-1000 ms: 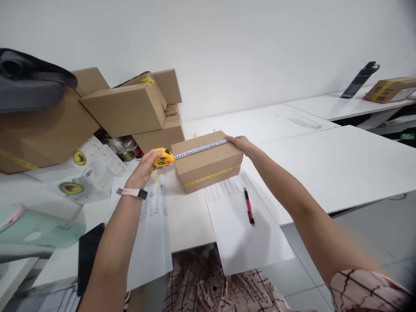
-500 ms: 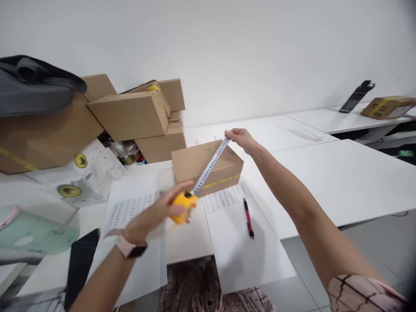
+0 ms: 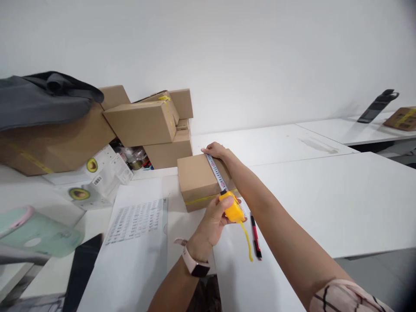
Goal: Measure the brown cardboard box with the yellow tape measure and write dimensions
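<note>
Yellow tape measure [image 3: 234, 210]: case is positioned in front of the box's near face, toward its right end. Left hand [image 3: 214, 219] grips the case, thumb on top, fingers wrapped beneath. Yellow wrist strap [image 3: 248, 247] hangs from the case's near end, above a white sheet [image 3: 240, 277]. Red-and-black pen [image 3: 256, 238] lies on that sheet, to the right of the strap. Printed sheet [image 3: 138, 221] lies to the left of the left hand.

Metal blade [image 3: 216, 172] extends from the case away from the wearer, angled slightly left, across the top of the cardboard box [image 3: 195, 173]. Box long axis runs roughly left to right; the blade crosses it, spanning near edge to far edge. Left hand is nearer the near edge; right hand [image 3: 215, 150] is at the far edge. Right fingers are together on the blade's far end; end hook is hidden. Right forearm passes over the box's right end.

Beyond: stacked cartons [image 3: 136, 125], far left; dark bottle [image 3: 375, 108], far right.
</note>
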Demonstrator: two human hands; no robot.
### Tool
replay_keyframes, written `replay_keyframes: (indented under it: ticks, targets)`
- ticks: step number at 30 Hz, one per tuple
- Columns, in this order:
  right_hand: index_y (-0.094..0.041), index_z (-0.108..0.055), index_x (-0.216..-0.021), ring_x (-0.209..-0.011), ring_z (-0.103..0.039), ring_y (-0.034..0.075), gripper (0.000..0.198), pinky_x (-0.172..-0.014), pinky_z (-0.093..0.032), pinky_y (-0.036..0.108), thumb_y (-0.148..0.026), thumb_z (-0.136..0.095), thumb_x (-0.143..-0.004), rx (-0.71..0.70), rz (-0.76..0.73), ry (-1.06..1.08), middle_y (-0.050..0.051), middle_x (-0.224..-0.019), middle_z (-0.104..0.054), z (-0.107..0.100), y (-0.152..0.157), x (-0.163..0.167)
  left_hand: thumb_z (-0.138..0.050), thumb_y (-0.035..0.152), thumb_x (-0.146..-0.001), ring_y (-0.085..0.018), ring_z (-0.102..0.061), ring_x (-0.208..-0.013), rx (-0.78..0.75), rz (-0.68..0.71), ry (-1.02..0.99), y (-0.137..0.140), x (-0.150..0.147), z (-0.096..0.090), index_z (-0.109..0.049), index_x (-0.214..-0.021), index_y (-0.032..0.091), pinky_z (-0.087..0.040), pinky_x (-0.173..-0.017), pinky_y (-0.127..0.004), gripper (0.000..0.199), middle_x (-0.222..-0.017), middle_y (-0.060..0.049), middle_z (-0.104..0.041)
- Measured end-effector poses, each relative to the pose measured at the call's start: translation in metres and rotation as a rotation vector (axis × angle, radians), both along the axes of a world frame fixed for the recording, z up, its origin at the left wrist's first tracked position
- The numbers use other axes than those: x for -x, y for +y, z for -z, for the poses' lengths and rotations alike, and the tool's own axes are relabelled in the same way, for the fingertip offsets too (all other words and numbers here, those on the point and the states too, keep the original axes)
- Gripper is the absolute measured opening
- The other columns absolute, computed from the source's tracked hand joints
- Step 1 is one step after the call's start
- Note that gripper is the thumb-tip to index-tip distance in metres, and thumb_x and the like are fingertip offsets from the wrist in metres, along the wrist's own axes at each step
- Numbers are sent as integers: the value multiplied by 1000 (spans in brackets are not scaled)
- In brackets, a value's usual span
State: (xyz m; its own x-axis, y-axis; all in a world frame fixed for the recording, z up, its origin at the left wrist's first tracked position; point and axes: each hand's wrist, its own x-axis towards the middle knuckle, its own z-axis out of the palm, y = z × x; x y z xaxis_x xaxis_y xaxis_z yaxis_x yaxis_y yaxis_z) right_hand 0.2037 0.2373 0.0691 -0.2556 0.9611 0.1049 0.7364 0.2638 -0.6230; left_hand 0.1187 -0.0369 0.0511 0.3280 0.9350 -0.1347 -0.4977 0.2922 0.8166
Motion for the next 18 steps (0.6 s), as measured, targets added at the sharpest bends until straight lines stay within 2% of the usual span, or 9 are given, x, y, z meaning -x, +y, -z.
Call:
replay_keyframes:
  ticks: [3,6,12,14,16,18]
  targets:
    - [-20,-51,-58,-63,-44,13,45,-66,-33,27,-52,-63,-87,6,-34,24,-4,-57,-46,3,2,-6,-87,53,-64,-24,-64,-92,26,14,2,-7,-7,3,-65,-92,19,-58,-83,-44,49,-105,-10,-64]
    - [-20,-51,-57,-62,-42,12,44,-62,-31,27,-50,-63,-88,9,-39,40,-4,-54,-43,5,4,-7,-87,52,-65,-25,-62,-96,28,7,9,-12,-11,3,-65,-92,20,-58,-81,-43,47,-105,-10,-63]
    - [-18,-63,-64,-68,-52,14,40,-65,-37,26,-52,-69,-84,40,-36,103,0,-62,-57,3,3,-4,-84,56,-66,-25,-60,-95,6,25,56,-9,-7,2,-65,-92,20,-59,-79,-41,48,-105,-10,-61]
    - [-17,-70,-77,-76,-57,15,43,-70,-42,25,-58,-63,-88,49,-66,258,3,-74,-67,-3,1,-14,-83,55,-68,-24,-62,-92,-37,43,98,-13,4,4,-66,-95,19,-59,-78,-40,48,-106,-10,-62]
    - [-17,-72,-92,-86,-62,16,51,-78,-47,26,-65,-56,-91,23,-66,528,8,-92,-73,-8,-4,-36,-85,52,-68,-22,-63,-88,-92,41,167,-23,22,8,-66,-105,20,-58,-75,-36,52,-106,-9,-63]
    - [-17,-72,-99,-93,-65,16,57,-83,-49,27,-71,-54,-90,-33,11,754,11,-105,-73,-8,-14,-68,-88,46,-67,-20,-63,-85,-162,-42,281,-36,45,15,-63,-117,24,-57,-72,-32,60,-106,-7,-64]
